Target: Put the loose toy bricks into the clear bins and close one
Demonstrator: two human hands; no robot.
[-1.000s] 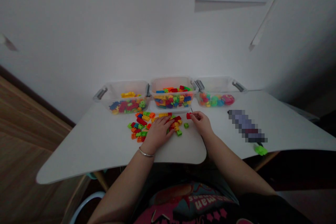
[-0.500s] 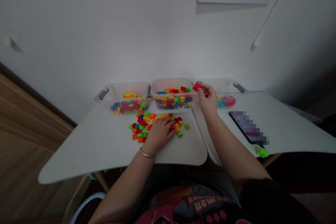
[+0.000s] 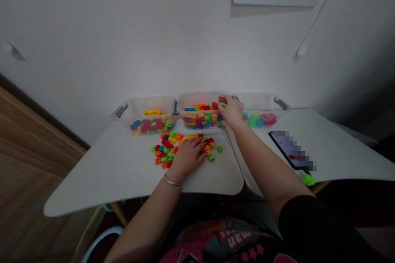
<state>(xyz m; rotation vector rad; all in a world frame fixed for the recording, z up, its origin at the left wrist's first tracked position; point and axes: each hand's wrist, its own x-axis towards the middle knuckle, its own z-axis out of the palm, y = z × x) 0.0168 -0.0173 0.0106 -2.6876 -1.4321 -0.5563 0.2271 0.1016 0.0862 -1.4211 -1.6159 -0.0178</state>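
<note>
My left hand (image 3: 189, 154) lies flat with fingers spread on a pile of toy building bricks (image 3: 168, 144), red, orange, yellow, green and blue, on the white table. Over the right rim of the middle clear plastic bin (image 3: 202, 130), my right hand (image 3: 231, 111) reaches in with its fingers apart. A red brick (image 3: 215, 105) lies right at its fingertips, on top of the mixed bricks in that bin. Part of the bin's right end is hidden behind the hand. Two green bricks (image 3: 219, 148) sit just right of the pile.
A left clear bin (image 3: 132, 107) holds bricks and other coloured pieces. The right clear bin (image 3: 259, 100) contains a few round colourful pieces. A phone (image 3: 290, 150) and a bright green object (image 3: 307, 179) lie on the right table. The wall (image 3: 197, 49) stands behind the bins.
My right hand has moved left from between the bins to above the middle bin, and the red brick it carried is no longer pinched in its fingers. My left hand stays put.
</note>
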